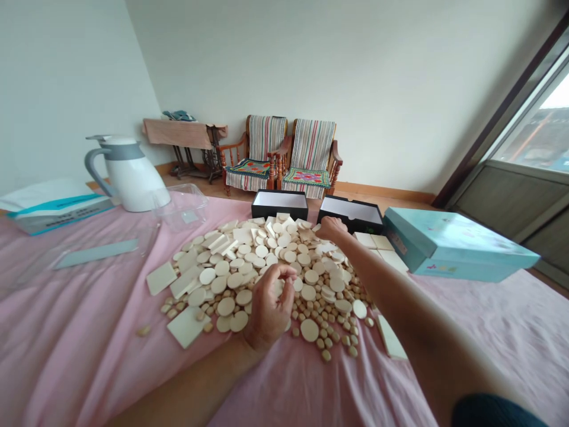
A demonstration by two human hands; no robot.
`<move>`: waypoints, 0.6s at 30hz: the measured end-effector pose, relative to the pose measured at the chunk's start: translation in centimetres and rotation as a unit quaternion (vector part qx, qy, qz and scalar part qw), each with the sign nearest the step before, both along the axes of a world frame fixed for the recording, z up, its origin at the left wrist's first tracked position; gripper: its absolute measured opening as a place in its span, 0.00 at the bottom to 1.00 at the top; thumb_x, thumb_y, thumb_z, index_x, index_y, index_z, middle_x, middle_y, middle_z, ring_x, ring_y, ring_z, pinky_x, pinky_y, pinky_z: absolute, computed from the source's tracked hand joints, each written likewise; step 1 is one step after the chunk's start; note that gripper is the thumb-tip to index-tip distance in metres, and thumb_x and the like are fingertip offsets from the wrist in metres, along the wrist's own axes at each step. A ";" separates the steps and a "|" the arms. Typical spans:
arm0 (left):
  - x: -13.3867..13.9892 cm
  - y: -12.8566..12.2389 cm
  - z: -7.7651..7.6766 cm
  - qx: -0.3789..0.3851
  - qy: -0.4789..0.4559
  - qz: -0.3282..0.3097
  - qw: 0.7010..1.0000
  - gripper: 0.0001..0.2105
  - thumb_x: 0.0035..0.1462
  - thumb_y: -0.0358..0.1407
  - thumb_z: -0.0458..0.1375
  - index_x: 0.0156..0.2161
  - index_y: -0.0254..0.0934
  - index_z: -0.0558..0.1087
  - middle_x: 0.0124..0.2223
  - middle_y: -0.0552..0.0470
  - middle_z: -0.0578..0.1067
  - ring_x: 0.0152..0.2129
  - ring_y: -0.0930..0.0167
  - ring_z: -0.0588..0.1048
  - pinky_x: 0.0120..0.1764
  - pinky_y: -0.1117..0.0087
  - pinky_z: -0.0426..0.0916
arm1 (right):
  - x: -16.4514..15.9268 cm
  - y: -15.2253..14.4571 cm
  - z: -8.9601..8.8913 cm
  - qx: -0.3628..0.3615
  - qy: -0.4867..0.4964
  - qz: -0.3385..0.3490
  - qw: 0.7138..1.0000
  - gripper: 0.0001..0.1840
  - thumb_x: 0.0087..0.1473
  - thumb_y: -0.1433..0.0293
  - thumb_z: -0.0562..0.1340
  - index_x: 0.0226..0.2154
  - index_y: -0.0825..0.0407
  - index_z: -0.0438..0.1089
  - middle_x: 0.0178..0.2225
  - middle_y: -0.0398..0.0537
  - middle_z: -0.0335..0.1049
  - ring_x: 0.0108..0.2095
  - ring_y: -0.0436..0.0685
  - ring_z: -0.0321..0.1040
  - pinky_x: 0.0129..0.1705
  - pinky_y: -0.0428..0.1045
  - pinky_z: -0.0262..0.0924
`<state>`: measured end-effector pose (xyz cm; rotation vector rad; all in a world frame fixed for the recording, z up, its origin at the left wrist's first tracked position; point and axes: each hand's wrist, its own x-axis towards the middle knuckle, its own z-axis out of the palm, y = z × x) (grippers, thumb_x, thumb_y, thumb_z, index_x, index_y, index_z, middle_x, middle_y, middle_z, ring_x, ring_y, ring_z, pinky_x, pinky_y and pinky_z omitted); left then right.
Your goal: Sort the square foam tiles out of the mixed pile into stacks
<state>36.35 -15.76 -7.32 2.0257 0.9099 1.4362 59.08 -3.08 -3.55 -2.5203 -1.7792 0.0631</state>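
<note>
Past dark cloth sleeve [493,410], stretches right hand [331,229] beside black cardboard box [362,225], curls left hand [269,305], thumb near forefinger, over pale wooden discs [308,293], likely for reach, grips unclear.

I could pass over bare pink cloth [480,332] in front of the blue box [471,244]; beyond the wooden pile [261,252], two black boxes [280,212] block me.

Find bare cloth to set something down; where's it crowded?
Bare pink cloth: right of the right forearm, in front of the blue box; front-left, between clear plastic and left forearm. Crowded: middle, with wooden discs and blocks around the left hand.
</note>
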 end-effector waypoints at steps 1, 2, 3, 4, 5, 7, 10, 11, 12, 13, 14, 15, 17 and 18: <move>0.0 0.0 0.0 -0.001 0.001 -0.001 1.000 0.05 0.58 0.28 0.52 0.38 0.37 0.69 0.35 0.52 0.75 0.34 0.71 0.74 0.40 0.70 0.69 | 0.0 0.2 -0.1 0.000 0.001 -0.002 1.000 0.22 0.49 0.66 0.62 0.45 0.60 0.72 0.43 0.67 0.72 0.48 0.70 0.66 0.39 0.55 0.64; 0.0 0.0 0.0 0.000 0.001 -0.001 1.000 0.05 0.58 0.28 0.52 0.38 0.37 0.69 0.35 0.52 0.75 0.34 0.71 0.74 0.40 0.70 0.69 | 0.1 0.2 -0.2 0.001 0.001 -0.002 1.000 0.22 0.48 0.65 0.62 0.45 0.60 0.72 0.43 0.66 0.72 0.48 0.70 0.66 0.39 0.55 0.64; 0.0 0.0 0.0 0.000 0.001 0.000 1.000 0.05 0.58 0.28 0.52 0.38 0.37 0.69 0.35 0.52 0.75 0.34 0.71 0.74 0.40 0.70 0.68 | 0.3 0.2 -0.3 0.003 0.000 0.000 1.000 0.22 0.48 0.64 0.62 0.45 0.60 0.73 0.42 0.66 0.72 0.48 0.70 0.67 0.39 0.54 0.64; 0.0 0.0 0.0 -0.001 0.000 0.002 1.000 0.05 0.58 0.28 0.52 0.38 0.37 0.69 0.35 0.52 0.75 0.34 0.71 0.74 0.40 0.70 0.68 | 0.4 0.1 -0.2 0.006 -0.002 0.004 1.000 0.22 0.47 0.64 0.63 0.43 0.60 0.73 0.42 0.65 0.72 0.47 0.69 0.67 0.40 0.54 0.64; 0.0 0.0 0.0 0.000 -0.001 0.003 1.000 0.05 0.58 0.28 0.52 0.38 0.37 0.69 0.35 0.52 0.75 0.34 0.71 0.74 0.40 0.70 0.68 | 0.6 -0.1 -0.1 0.010 -0.004 0.010 1.000 0.22 0.47 0.63 0.63 0.42 0.60 0.73 0.42 0.65 0.72 0.47 0.69 0.67 0.40 0.53 0.63; 0.0 -0.1 0.1 0.000 -0.004 0.001 1.000 0.05 0.58 0.28 0.52 0.38 0.37 0.69 0.35 0.52 0.75 0.34 0.71 0.74 0.40 0.70 0.68 | 1.1 -1.0 0.4 0.024 -0.009 0.026 0.999 0.21 0.47 0.61 0.63 0.40 0.60 0.74 0.42 0.64 0.72 0.47 0.68 0.67 0.42 0.53 0.62; 0.1 0.0 0.1 -0.001 -0.005 -0.001 1.000 0.05 0.58 0.28 0.52 0.38 0.37 0.70 0.35 0.51 0.76 0.34 0.71 0.75 0.40 0.70 0.69 | 2.1 -3.8 1.5 0.052 -0.017 0.057 0.997 0.23 0.49 0.59 0.62 0.43 0.58 0.72 0.45 0.61 0.71 0.49 0.66 0.65 0.48 0.52 0.59; 0.1 0.0 0.1 0.000 -0.004 0.000 1.000 0.05 0.58 0.28 0.53 0.38 0.37 0.70 0.35 0.52 0.76 0.34 0.71 0.75 0.40 0.70 0.69 | 2.5 -5.2 1.9 0.061 -0.018 0.070 0.996 0.23 0.49 0.58 0.62 0.44 0.57 0.71 0.45 0.59 0.71 0.49 0.64 0.65 0.49 0.52 0.58; 0.1 0.0 0.2 0.001 -0.003 0.004 1.000 0.05 0.58 0.29 0.53 0.38 0.37 0.70 0.35 0.52 0.76 0.34 0.71 0.74 0.40 0.71 0.69 | 2.9 -6.8 2.2 0.072 -0.014 0.089 0.993 0.24 0.50 0.58 0.62 0.45 0.56 0.70 0.45 0.57 0.71 0.49 0.63 0.65 0.50 0.51 0.57; 0.2 0.0 0.2 0.002 -0.002 0.007 1.000 0.04 0.58 0.29 0.53 0.37 0.36 0.70 0.34 0.52 0.75 0.33 0.71 0.74 0.39 0.71 0.68 | 3.3 -8.6 2.5 0.083 -0.007 0.109 0.991 0.24 0.50 0.58 0.63 0.46 0.55 0.69 0.45 0.55 0.71 0.48 0.62 0.65 0.50 0.51 0.57; 0.2 0.1 0.2 0.003 -0.001 0.010 1.000 0.04 0.58 0.29 0.54 0.37 0.36 0.70 0.34 0.52 0.75 0.33 0.71 0.74 0.39 0.71 0.68 | 3.7 -10.6 2.7 0.099 0.007 0.144 0.985 0.24 0.50 0.58 0.63 0.46 0.55 0.69 0.44 0.55 0.71 0.47 0.61 0.66 0.49 0.51 0.58; 0.2 0.1 0.3 0.003 -0.001 0.012 1.000 0.04 0.58 0.30 0.54 0.37 0.36 0.71 0.34 0.52 0.75 0.33 0.71 0.74 0.39 0.71 0.68 | 4.1 -12.7 2.8 0.117 0.025 0.177 0.977 0.23 0.50 0.59 0.63 0.46 0.55 0.68 0.44 0.54 0.71 0.45 0.60 0.66 0.48 0.52 0.59; 0.3 0.2 0.3 0.002 -0.001 0.015 1.000 0.04 0.58 0.30 0.54 0.37 0.36 0.71 0.34 0.52 0.75 0.32 0.71 0.74 0.38 0.71 0.68 | 4.7 -17.0 2.8 0.133 0.057 0.226 0.963 0.23 0.50 0.60 0.64 0.46 0.54 0.68 0.44 0.54 0.70 0.44 0.60 0.66 0.47 0.53 0.60; 0.3 0.3 0.3 0.002 0.000 0.017 1.000 0.04 0.58 0.31 0.54 0.37 0.36 0.71 0.34 0.52 0.75 0.32 0.71 0.74 0.39 0.71 0.68 | 4.9 -19.0 2.7 0.143 0.065 0.236 0.959 0.22 0.50 0.61 0.63 0.46 0.54 0.67 0.45 0.55 0.69 0.45 0.60 0.66 0.47 0.54 0.61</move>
